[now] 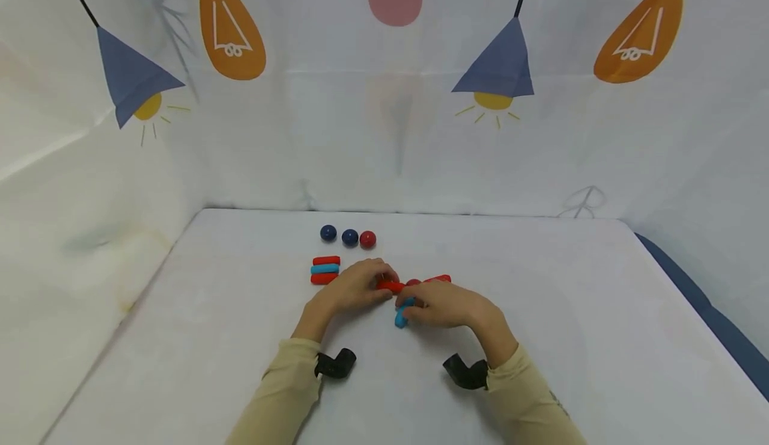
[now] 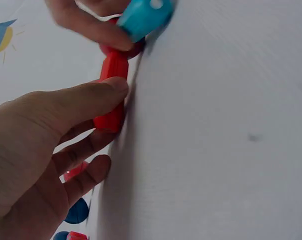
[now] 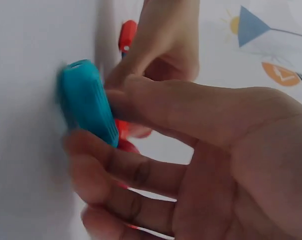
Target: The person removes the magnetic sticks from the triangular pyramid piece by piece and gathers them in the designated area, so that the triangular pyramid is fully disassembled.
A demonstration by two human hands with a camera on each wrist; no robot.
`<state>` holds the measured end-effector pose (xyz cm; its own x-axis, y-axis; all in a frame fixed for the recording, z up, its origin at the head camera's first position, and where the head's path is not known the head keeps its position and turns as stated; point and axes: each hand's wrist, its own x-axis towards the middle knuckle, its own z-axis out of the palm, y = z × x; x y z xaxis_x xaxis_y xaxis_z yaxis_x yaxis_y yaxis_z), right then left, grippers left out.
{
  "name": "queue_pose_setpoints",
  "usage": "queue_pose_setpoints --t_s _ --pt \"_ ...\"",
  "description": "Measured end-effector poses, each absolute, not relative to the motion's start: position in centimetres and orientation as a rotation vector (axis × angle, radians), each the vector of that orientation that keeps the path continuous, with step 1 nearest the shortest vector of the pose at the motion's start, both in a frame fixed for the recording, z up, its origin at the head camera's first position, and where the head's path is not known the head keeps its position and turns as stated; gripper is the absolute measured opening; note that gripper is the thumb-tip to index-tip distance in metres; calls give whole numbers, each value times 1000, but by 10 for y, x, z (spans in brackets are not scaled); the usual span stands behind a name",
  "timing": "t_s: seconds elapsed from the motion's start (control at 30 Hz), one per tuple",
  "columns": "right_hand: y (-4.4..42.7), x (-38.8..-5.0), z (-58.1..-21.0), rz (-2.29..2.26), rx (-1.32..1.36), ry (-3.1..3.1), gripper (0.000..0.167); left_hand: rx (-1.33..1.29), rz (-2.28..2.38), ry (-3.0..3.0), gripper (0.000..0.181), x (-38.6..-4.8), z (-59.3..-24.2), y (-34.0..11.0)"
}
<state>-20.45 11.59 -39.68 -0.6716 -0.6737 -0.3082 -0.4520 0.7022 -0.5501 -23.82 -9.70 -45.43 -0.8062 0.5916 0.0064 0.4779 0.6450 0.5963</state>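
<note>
My left hand (image 1: 358, 286) pinches a red stick (image 1: 390, 287) between thumb and fingers; the left wrist view shows this red stick (image 2: 112, 100) with one end against a dark red ball (image 2: 135, 49). My right hand (image 1: 450, 305) pinches a blue stick (image 1: 401, 316) just nearer the body than that ball (image 1: 413, 282). In the right wrist view the blue stick (image 3: 88, 102) lies between thumb and fingertips. Another red stick (image 1: 441, 278) lies behind my right hand, to the right of the ball.
On the white table (image 1: 240, 365), two red sticks and a blue stick (image 1: 325, 269) lie in parallel left of my left hand. Behind them stand a row of two dark blue balls (image 1: 350, 237) and a red ball (image 1: 368, 239). A white printed sheet (image 1: 336, 145) hangs behind the table.
</note>
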Motion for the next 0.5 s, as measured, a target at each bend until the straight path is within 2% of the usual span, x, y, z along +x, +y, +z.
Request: queue_pose_setpoints --t_s 0.5 --pt "137 -221 -397 -551 -860 2485 14 919 935 2560 21 -242 -446 -106"
